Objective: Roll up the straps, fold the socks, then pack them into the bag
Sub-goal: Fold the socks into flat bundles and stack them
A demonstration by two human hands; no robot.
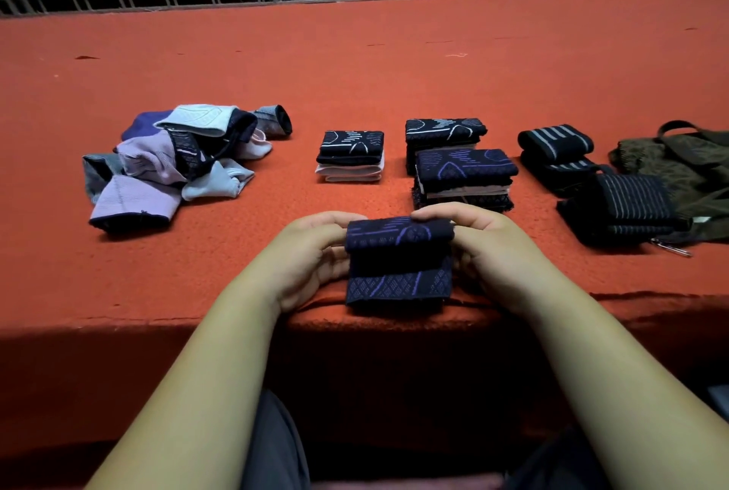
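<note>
Folding looks like the step in hand: both hands hold a dark purple-patterned sock (398, 264) at the near edge of the red counter (355, 67), well apart from the bag (686, 166) and closer to the person than it is. The left hand (311, 252) and right hand (489, 249) each have their fingers (335, 218) curled over the sock's upper fold, pinching it from either end. Right against the bag lie the rolled striped straps (623, 209), so that part seems done. Next out from the bag stand three stacks of folded socks (465, 177). Farthest from the bag sits a loose heap of unfolded socks (173, 166), so plenty of folding remains. The bag lies slack and flat, and packing seems not yet begun.
</note>
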